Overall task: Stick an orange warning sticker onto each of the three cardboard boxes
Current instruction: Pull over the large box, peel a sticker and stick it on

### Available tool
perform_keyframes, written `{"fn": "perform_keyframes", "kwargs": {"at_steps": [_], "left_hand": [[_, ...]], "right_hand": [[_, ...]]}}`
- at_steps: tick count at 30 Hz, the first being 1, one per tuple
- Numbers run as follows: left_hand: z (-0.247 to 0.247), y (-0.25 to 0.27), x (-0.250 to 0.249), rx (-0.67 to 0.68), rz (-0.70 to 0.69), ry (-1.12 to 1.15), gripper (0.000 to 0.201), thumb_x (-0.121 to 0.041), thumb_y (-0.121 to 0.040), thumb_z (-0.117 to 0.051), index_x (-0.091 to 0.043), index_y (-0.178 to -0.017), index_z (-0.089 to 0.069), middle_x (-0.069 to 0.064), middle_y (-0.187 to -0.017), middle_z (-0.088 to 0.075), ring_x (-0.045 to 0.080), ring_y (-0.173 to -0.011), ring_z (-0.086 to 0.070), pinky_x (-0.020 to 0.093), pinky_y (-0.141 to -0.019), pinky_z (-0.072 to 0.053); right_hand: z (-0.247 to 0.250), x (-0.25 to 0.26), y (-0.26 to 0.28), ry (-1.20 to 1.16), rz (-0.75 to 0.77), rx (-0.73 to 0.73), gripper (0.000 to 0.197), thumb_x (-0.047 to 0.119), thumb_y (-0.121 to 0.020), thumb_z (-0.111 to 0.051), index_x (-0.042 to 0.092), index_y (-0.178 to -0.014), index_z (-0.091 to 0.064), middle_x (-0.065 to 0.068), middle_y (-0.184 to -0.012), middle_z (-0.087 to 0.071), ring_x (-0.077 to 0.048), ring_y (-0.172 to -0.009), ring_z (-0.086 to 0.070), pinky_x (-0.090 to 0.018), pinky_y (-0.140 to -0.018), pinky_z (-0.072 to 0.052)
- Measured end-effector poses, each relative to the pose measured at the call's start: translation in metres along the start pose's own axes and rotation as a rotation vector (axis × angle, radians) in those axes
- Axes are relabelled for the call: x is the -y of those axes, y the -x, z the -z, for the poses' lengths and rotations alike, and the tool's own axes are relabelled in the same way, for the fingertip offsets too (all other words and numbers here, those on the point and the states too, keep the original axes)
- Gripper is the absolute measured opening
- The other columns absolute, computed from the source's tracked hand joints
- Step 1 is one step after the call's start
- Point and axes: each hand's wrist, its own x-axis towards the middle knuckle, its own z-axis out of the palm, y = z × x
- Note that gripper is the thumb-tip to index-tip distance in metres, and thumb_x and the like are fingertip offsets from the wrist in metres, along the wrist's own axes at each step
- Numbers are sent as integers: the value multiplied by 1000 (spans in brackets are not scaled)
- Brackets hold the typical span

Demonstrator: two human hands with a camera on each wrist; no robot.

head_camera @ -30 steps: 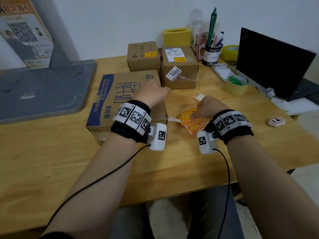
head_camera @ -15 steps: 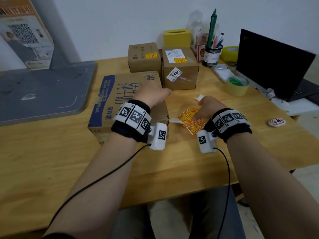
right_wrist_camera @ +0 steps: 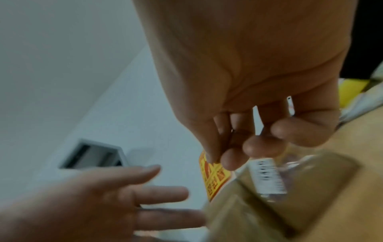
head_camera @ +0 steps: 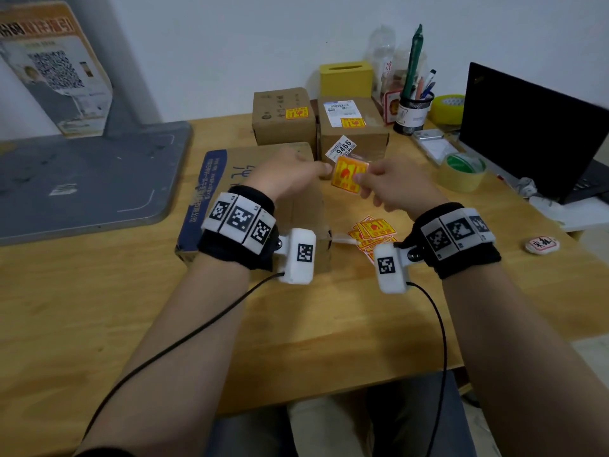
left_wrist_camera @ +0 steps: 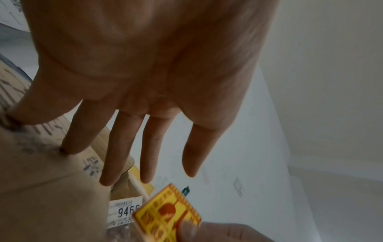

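Note:
My right hand point(head_camera: 361, 184) pinches one orange warning sticker point(head_camera: 348, 174) between thumb and fingers, held in the air above the table, in front of the right small box. The left hand point(head_camera: 316, 169) hovers over the large blue-sided cardboard box point(head_camera: 230, 179) with fingers straight, its fingertips at the sticker's left edge. The left wrist view shows those straight fingers point(left_wrist_camera: 128, 147) and the sticker point(left_wrist_camera: 167, 214) below them. In the right wrist view the sticker point(right_wrist_camera: 215, 176) hangs from my pinch. Two small boxes point(head_camera: 283, 127) point(head_camera: 352, 140) stand behind, each with an orange sticker on top. A pile of stickers point(head_camera: 372, 230) lies on the table.
A black laptop point(head_camera: 527, 127) stands at the right, with a tape roll point(head_camera: 461, 174) in front of it. A pen cup point(head_camera: 412, 110), a yellow box point(head_camera: 346, 79) and a yellow tape roll point(head_camera: 448, 107) line the back. A grey board point(head_camera: 82, 179) covers the left.
My right hand has lifted one sticker off the pile and raised it towards the left hand. The left hand has risen off the large box and stretched its fingers to the sticker.

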Motion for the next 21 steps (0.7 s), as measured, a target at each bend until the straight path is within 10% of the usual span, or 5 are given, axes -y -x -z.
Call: {"fn": "perform_keyframes", "kwargs": {"at_steps": [5, 10, 21], "left_hand": [[23, -4, 8, -113, -47, 363, 32, -38, -86, -76, -20, -112, -73, -4, -106, -74, 12, -97, -70, 13, -54, -49], [39, -17, 17, -181, -128, 492, 3, -23, -88, -75, -21, -87, -73, -2, -87, -77, 10, -77, -75, 29, -67, -59], [61, -44, 27, -515, -296, 419, 25, -24, -73, -86, -25, -88, -66, -7, -80, -62, 1, -70, -60, 16, -65, -50]], "right_hand": [[1, 46, -1, -245, 190, 6, 23, 30, -95, -70, 19, -75, -70, -2, -64, -60, -11, -52, -55, -27, -45, -45], [-7, 73, -13, -372, 243, 56, 13, 20, -88, -79, 10, -89, -71, -6, -72, -70, -13, -55, -63, -27, -44, -52], [-21, 93, -58, -528, 344, -9, 21, 14, -90, -75, -6, -96, -72, -12, -72, -74, -14, -45, -56, -24, -38, -44]]}}
